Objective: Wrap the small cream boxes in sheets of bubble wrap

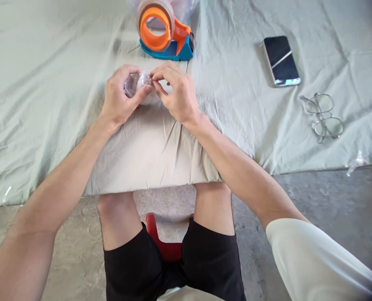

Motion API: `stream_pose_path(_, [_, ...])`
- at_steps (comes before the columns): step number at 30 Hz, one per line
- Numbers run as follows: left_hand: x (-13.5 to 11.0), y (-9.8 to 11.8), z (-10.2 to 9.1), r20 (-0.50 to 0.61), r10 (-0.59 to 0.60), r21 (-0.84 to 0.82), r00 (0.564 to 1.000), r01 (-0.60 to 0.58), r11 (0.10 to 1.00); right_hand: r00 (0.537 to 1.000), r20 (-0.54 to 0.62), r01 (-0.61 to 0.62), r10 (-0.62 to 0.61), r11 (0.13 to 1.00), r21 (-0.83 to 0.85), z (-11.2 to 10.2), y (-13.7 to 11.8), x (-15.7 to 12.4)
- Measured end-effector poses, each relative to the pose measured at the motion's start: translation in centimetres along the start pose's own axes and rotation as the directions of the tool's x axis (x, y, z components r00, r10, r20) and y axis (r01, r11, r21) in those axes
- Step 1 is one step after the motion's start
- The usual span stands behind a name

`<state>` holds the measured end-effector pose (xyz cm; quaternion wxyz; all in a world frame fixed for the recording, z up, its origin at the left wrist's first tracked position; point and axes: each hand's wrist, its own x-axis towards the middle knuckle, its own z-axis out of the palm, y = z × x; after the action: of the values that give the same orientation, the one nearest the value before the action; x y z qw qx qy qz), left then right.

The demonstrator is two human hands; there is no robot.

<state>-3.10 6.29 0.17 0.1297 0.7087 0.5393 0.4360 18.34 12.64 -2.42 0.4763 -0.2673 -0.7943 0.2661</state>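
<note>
My left hand (pixel 121 97) is curled round a small object wrapped in clear plastic film (pixel 138 82), held just above the pale cloth. My right hand (pixel 175 93) pinches the film at the top of the same bundle with thumb and forefinger. What is inside the wrapping is too small to name. Both hands meet in the upper middle of the view, just in front of an orange and blue tape dispenser (pixel 164 31) with a roll of clear tape.
A pale green cloth (pixel 48 92) covers the floor, with a beige folded piece (pixel 151 154) near my knees. A phone (pixel 280 60) lies face up at the right, and a pair of glasses (pixel 324 116) beside it. I sit on a red stool (pixel 164 246) on bare concrete (pixel 314 192).
</note>
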Motion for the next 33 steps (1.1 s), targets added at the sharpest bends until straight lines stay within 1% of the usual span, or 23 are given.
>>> stream_pose_path(4, [0.2, 0.0, 0.1, 0.060, -0.185, -0.059, 0.981, 0.188, 0.980, 0.998, 0.061, -0.008, 0.002, 0.996, 0.090, 0.1, 0.6, 0.1])
stream_pose_path(6, [0.2, 0.1, 0.2, 0.067, -0.225, -0.064, 0.972, 0.230, 0.971, 0.997, 0.076, -0.023, 0.015, 0.995, 0.096, 0.0, 0.5, 0.0])
stream_pose_path(8, [0.2, 0.3, 0.2, 0.063, -0.235, -0.060, 0.970, 0.239, 0.969, 0.995, 0.092, -0.037, 0.030, 0.997, 0.072, -0.1, 0.0, -0.2])
stream_pose_path(11, [0.1, 0.6, 0.2, 0.070, -0.234, -0.051, 0.970, 0.238, 0.970, 0.996, 0.070, -0.054, 0.051, 0.998, 0.039, 0.2, -0.8, -0.6])
stream_pose_path(13, [0.0, 0.9, 0.2, 0.047, -0.220, -0.042, 0.974, 0.221, 0.974, 0.998, 0.037, -0.059, 0.058, 0.997, 0.043, 0.5, -1.1, -0.8])
stream_pose_path(16, [-0.2, 1.3, 0.0, 0.027, -0.191, -0.019, 0.981, 0.191, 0.981, 0.998, 0.006, -0.062, 0.062, 0.997, 0.033, 0.9, -0.7, -0.8])
stream_pose_path(20, [-0.3, 1.7, -0.2, 0.063, -0.169, 0.032, 0.984, 0.167, 0.985, 0.999, -0.011, -0.046, 0.046, 0.998, -0.045, 0.9, 0.1, -0.6])
stream_pose_path(21, [-0.3, 1.8, -0.2, 0.057, -0.160, 0.035, 0.986, 0.158, 0.987, 0.999, -0.014, -0.037, 0.036, 0.998, -0.059, 0.9, 0.2, -0.6])
stream_pose_path(26, [-0.4, 1.7, -0.1, 0.002, -0.111, 0.026, 0.994, 0.110, 0.994, 0.999, -0.010, -0.036, 0.036, 0.996, -0.083, 1.0, -0.5, -0.6])
stream_pose_path(29, [-0.4, 1.5, 0.0, -0.006, -0.084, 0.029, 0.996, 0.084, 0.996, 0.998, -0.020, -0.058, 0.056, 0.994, -0.089, 1.0, -1.0, -0.7])
stream_pose_path(33, [-0.4, 1.0, 0.0, -0.006, -0.061, 0.044, 0.998, 0.061, 0.997, 0.997, -0.028, -0.068, 0.066, 0.995, -0.080, 1.0, -1.1, -0.6])
